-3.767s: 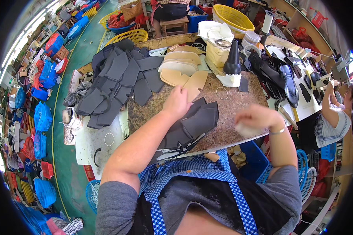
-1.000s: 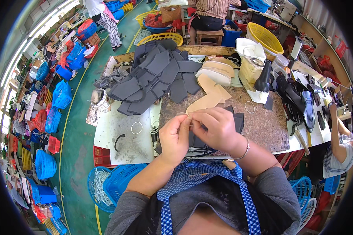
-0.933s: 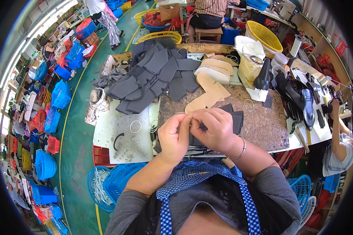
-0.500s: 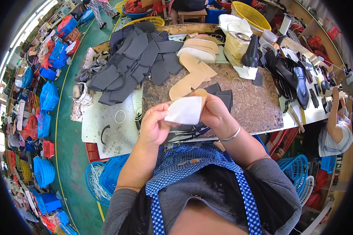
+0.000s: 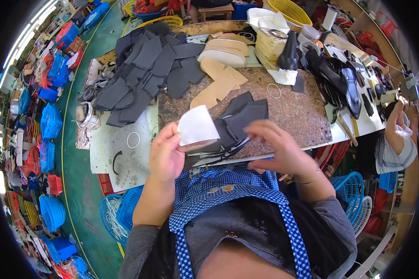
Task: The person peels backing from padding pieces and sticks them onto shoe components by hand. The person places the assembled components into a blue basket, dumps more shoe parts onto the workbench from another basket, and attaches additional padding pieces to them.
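Fingers (image 5: 174, 137) of the left hand (image 5: 165, 156) pinch the lower left edge of a white sheet (image 5: 198, 125), closed tight on it and holding it up just above the near edge of the counter (image 5: 293, 111). How many fingers sit behind the sheet cannot be made out, since the sheet covers their tips. The right hand (image 5: 279, 149) hangs just beside it, fingers spread and loosely curled, holding nothing; its fingertips point toward a small stack of dark cut pieces (image 5: 244, 116) lying on the speckled slab. The white sheet hides the left part of that stack, and thin dark strips under it at the counter's edge are too blurred to name. Tan cut pieces (image 5: 219, 83) lie farther back on the slab, near a large heap of dark grey pieces (image 5: 149, 69) whose far edge bends away toward the rim. A black bottle (image 5: 288, 51) stands on a white scrap at the back. At the right edge another person's arm (image 5: 395, 130) reaches up to the counter; that hand is cut off by the dark rim.
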`<state>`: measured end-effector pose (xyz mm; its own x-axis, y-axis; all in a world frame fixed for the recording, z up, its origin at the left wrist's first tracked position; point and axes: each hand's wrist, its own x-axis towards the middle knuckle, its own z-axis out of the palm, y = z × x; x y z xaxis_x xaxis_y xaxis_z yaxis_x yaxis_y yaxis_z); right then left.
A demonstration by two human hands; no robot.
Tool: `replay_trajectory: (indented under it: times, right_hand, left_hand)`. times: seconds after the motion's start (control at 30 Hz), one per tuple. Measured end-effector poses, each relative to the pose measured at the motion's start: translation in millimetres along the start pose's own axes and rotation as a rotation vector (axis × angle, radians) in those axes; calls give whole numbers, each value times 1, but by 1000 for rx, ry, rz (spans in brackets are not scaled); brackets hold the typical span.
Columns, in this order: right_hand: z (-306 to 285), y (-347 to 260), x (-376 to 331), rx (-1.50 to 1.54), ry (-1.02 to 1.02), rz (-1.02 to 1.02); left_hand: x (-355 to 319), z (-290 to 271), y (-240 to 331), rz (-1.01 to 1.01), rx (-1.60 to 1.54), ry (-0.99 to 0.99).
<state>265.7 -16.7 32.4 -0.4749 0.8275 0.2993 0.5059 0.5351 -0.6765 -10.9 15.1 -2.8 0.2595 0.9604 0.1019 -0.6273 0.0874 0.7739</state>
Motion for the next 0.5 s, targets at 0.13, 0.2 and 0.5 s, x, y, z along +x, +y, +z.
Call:
replay_trajectory:
  times: [0.13, 0.2, 0.5]
  right_hand:
    - [38, -18, 42, -196, 411, -233]
    - [43, -4, 55, -79, 393, -210]
    - [67, 23, 46, 584, 370, 392]
  left_hand:
    - [-8, 29, -12, 133, 539, -121]
    - [-7, 33, -2, 119, 744, -203]
    - [-11, -16, -21, -204, 588, 78]
